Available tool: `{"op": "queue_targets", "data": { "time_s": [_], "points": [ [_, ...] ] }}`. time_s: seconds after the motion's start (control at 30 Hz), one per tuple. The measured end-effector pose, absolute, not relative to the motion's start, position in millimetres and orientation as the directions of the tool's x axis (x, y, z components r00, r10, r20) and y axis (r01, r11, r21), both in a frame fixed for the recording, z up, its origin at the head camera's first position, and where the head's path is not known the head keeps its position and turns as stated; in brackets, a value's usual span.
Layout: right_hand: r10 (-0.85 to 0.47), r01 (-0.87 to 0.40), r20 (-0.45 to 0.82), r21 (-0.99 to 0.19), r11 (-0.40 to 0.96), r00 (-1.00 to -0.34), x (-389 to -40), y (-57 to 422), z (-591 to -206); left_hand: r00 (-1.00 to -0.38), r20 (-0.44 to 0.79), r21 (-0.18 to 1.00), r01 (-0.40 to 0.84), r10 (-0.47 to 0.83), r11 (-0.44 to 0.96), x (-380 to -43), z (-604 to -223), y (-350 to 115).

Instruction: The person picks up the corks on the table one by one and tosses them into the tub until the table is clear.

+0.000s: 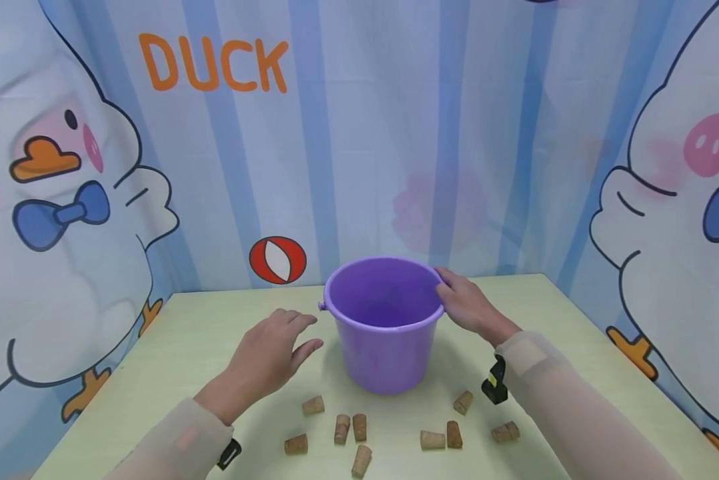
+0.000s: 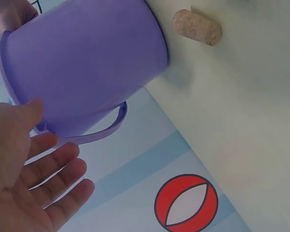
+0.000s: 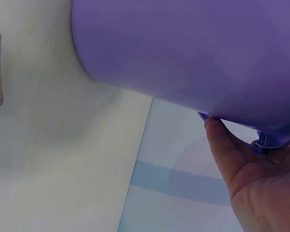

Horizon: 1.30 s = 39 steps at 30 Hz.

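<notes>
A purple plastic bucket stands upright on the table, its mouth tilted toward me in the head view; the inside bottom is hidden. My right hand grips the bucket's right rim, by the handle's joint in the right wrist view. To the left of the bucket, my left hand is held with its fingers loosely spread and nothing in them. The left wrist view shows the purple handle hanging at the bucket's far side, beyond the fingers.
Several corks lie scattered in front of the bucket, among them one on the left, one near the middle and one on the right. The pale table ends at a duck-printed curtain behind and at both sides.
</notes>
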State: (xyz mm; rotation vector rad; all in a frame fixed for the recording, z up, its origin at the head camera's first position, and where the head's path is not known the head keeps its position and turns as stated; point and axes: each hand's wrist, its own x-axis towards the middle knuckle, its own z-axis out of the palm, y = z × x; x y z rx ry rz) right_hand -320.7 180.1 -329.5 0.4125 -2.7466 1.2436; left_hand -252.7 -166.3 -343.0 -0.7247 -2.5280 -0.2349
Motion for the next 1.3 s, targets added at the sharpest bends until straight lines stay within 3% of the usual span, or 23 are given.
{"op": "queue_targets", "data": {
  "time_s": [0.57,0.93,1.3],
  "points": [
    [-0.208,-0.289,0.203,-0.724,0.626,-0.957,-321,181,-329,-0.772,0.444,0.042,0.525,0.455,0.850,-253,-366,-169],
    [-0.201,-0.293,0.214,-0.721,0.628,-0.956,-321,181,-330,-0.829,0.352,0.082,0.491,0.435,0.867,-253,-375,-165],
    [-0.203,-0.288,0.205,-0.711,0.641,-0.957,-322,181,-330,-0.831,0.297,0.081,0.513,0.471,0.855,-249,-379,-165]
  ]
}}
